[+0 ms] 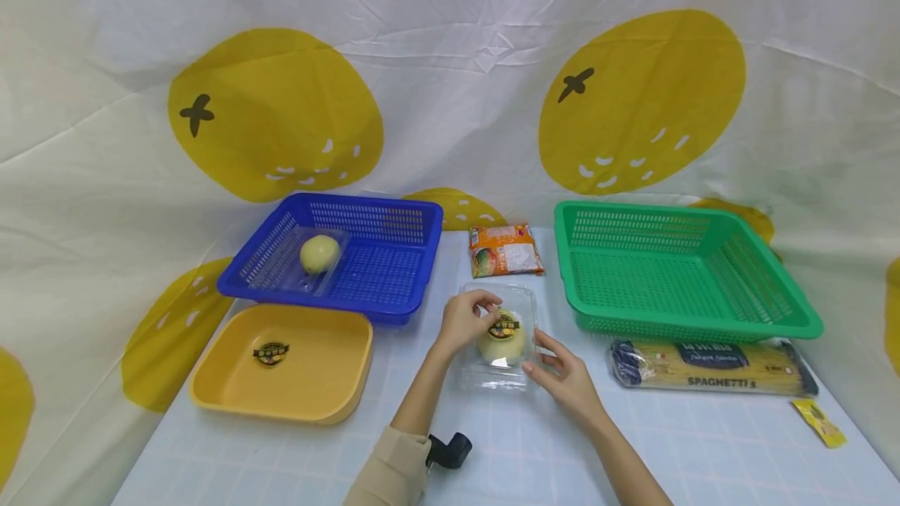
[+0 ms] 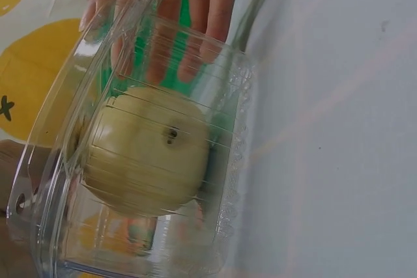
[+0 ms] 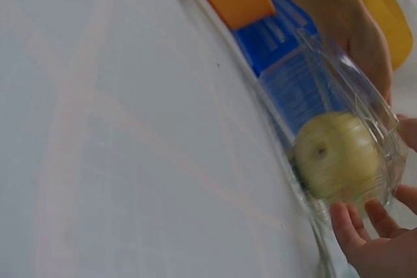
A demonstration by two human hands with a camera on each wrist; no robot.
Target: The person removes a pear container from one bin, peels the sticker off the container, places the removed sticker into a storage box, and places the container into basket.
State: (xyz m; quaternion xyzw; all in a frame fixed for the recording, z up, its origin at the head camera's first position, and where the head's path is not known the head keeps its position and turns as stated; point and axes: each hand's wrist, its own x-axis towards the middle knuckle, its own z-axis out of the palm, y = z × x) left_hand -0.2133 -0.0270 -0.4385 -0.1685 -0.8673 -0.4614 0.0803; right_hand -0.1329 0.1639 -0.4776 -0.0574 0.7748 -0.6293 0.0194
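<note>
My left hand point(image 1: 466, 320) pinches the clear clamshell point(image 1: 498, 338) at its far-left corner — my right hand point(image 1: 566, 377), fingers straight, touches its near-right edge; 1 pear point(image 1: 502, 336) lies between.

Orange-print backdrop cloth point(image 1: 450, 76), pale checked table point(image 1: 534, 451)

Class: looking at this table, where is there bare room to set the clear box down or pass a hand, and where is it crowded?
Bare table lies in front of the spaghetti pack, and near the front edge between the yellow tray and the hands. The green basket holds nothing. It is crowded mid-table: the clear box, the orange packet and the blue basket leave narrow gaps.
</note>
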